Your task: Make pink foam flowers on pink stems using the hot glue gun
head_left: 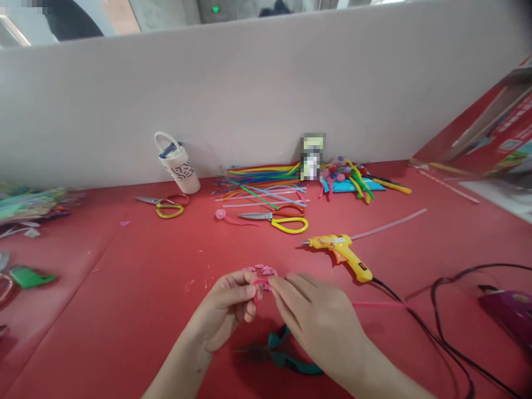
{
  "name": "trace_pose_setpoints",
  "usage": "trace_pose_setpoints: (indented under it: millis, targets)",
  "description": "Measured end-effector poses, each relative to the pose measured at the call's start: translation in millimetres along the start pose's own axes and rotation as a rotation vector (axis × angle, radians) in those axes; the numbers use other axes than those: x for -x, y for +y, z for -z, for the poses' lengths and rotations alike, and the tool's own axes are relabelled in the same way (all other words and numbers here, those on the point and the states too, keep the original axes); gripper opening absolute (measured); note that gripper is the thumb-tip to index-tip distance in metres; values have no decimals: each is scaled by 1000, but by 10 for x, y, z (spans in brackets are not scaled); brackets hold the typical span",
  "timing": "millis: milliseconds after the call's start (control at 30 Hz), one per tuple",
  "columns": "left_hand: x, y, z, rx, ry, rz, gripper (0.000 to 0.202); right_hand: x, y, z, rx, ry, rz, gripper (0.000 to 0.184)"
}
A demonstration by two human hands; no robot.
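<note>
At the far left of the flat red worktop [133, 288] lies a loose heap of thin, many-coloured strips [39, 204]. A tapered white cup [183, 173] with dark squiggles and a looped handle leans a little near the pale partition [249, 94], and steel-bladed scissors [170, 209] with red and yellow grips rest beside it. The left hand [228, 307] pinches a narrow, bent pink strip [261, 282] between thumb and curled fingers. Small flat pink pieces [266, 270] lie just beyond it. Slender coloured stems [260, 180] are spread farther back. Under the hands sit pliers [297, 364] with curved teal grips, partly covered by the right hand [318, 310]. Its fingers are drawn together at the strip's other end; their exact grip cannot be told. To the right, a glossy yellow glue gun [341, 247] carries a translucent, rod-shaped glue stick [390, 224].
</note>
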State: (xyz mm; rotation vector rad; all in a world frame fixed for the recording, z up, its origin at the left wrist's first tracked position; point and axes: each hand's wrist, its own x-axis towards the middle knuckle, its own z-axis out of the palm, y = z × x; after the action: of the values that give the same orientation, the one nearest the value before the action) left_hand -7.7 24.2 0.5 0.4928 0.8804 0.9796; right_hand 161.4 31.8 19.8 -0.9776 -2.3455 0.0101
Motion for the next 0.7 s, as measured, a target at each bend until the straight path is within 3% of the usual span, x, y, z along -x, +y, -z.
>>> trace_pose_setpoints:
  millis: [200,300,467,700]
  targets:
    - [29,-56,-76,46,18,-69,10,3,-53,-39,-343,-84,-289,16]
    - [54,-69,-103,56,30,-116,10,-22,-61,-6,-479,-103,-367,16]
    - [64,-87,-139,23,104,-205,10,-42,-74,32,-574,-91,-408,15]
    - [58,-126,-154,-80,106,-163,13,-29,-36,8,-565,-80,-374,17]
